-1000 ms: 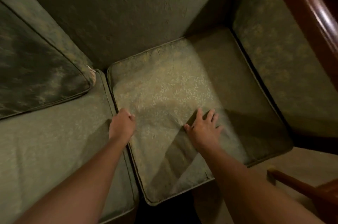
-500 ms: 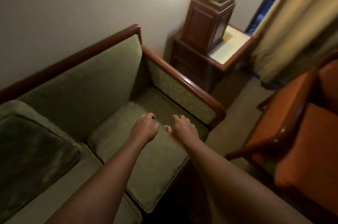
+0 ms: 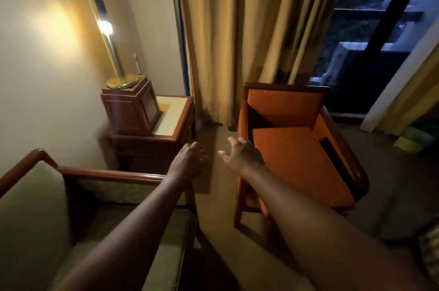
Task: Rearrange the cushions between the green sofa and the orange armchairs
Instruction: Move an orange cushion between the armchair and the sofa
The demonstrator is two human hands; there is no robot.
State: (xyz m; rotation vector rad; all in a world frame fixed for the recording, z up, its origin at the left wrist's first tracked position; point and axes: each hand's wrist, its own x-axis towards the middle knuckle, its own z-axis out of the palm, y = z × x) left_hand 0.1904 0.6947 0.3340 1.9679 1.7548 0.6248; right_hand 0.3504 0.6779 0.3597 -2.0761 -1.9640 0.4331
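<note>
tall yellow curtains (image 3: 237,36) are hung across the far side, with a dark window (image 3: 370,36) seen at the far right. the green sofa (image 3: 35,214) is seen at the near left, its wooden armrest (image 3: 114,173) running along its right end and its green seat cushion (image 3: 166,255) lying flat in place under the left forearm. the orange armchair (image 3: 297,143) is placed right of centre, in front of the curtains, and its orange seat cushion (image 3: 299,162) is set in the seat, skewed so that dark gaps are shown at its far left and right edges. a wooden side table (image 3: 175,114) is stood between the sofa and the curtains, and a dark wooden box (image 3: 130,110) is carried on it, topped by a lit brass lamp (image 3: 109,43). both arms are stretched forward over the carpet between sofa and armchair. the right hand (image 3: 240,156) is held just beside the armchair's near left arm, fingers (image 3: 234,142) spread and loosely curved, nothing gripped. the left hand (image 3: 190,160) is held in the air near it, fingers relaxed and nothing held.
</note>
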